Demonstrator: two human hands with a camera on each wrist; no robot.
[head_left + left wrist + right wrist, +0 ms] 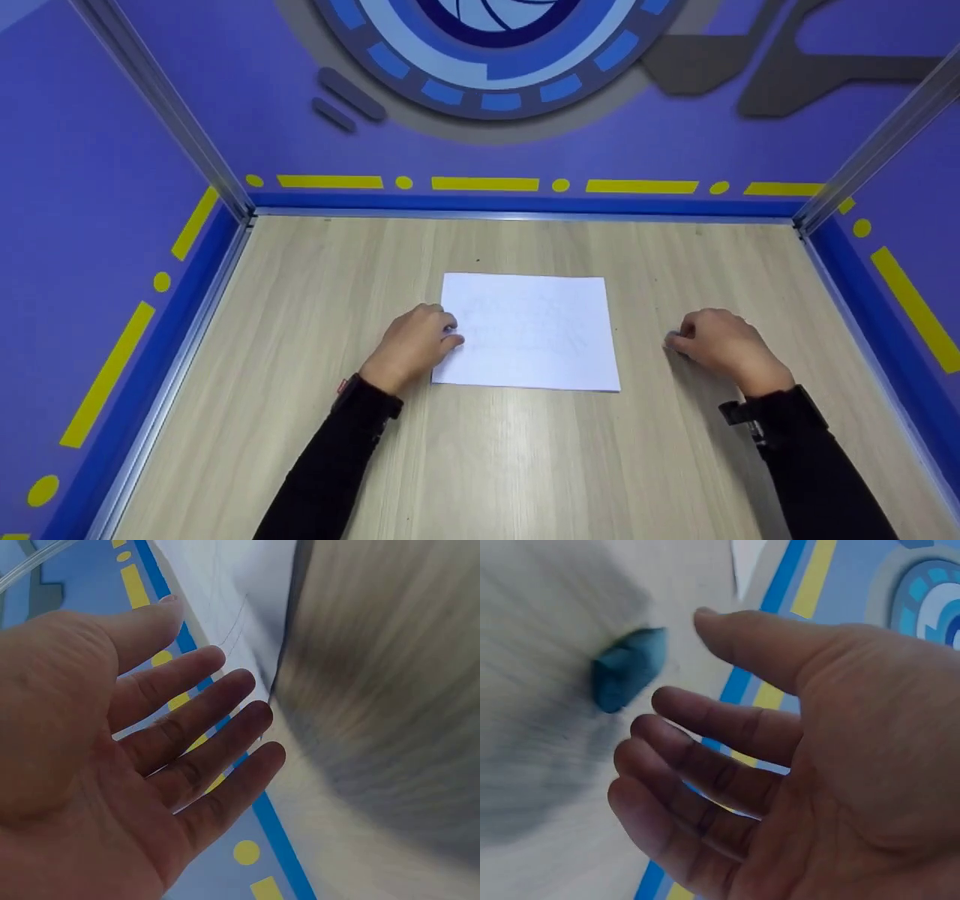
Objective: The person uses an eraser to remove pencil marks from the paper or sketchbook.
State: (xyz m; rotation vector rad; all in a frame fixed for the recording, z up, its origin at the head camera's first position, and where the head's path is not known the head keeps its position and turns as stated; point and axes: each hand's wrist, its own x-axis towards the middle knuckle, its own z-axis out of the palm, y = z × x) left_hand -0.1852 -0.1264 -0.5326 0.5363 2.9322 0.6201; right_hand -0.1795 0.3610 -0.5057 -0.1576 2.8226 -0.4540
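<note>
A white sheet of paper lies flat on the table, with faint marks on its face. At its left edge is my left hand, thumb and fingertips over or beside the edge. In the left wrist view the left hand has its fingers spread, with nothing in them; whether they touch the paper cannot be told. To the right of the sheet, my right hand is low over the table. The right wrist view has a small teal angular object on the table, just beyond the loosely bent fingers of the right hand, apart from them.
The pale wood-grain table is bounded by a blue-purple back wall and side walls, with metal rails along the edges. Black sleeves and wrist straps cover both forearms.
</note>
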